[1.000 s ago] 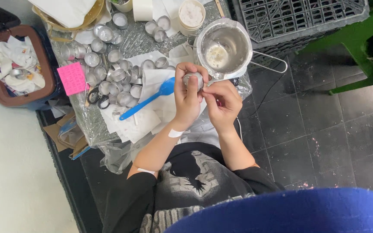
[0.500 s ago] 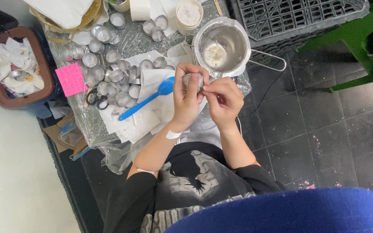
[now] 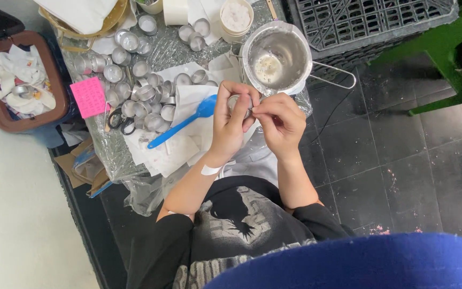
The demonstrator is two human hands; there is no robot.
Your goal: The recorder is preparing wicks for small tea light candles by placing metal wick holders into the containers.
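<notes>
My left hand point(image 3: 230, 124) is curled around a small round metal cup point(image 3: 240, 104), held up in front of me over the table's near edge. My right hand point(image 3: 280, 124) pinches at the rim of that same cup with thumb and fingertips. Both hands meet just below a steel pouring pot point(image 3: 277, 54) with a wire handle; a pale lump of wax sits at its bottom. A blue plastic spoon point(image 3: 184, 122) lies on white paper just left of my left hand.
Several empty metal cups point(image 3: 140, 91) cover the foil-wrapped table point(image 3: 172, 51), with a pink sticky note point(image 3: 90, 96) and scissors point(image 3: 120, 119). A brown bin point(image 3: 1, 124) of crumpled paper stands at left. A black plastic crate point(image 3: 370, 21) and green frame point(image 3: 445, 48) are at right.
Both hands stay together on the small cup; my right fingers have shifted slightly along its rim. Nothing else has moved.
</notes>
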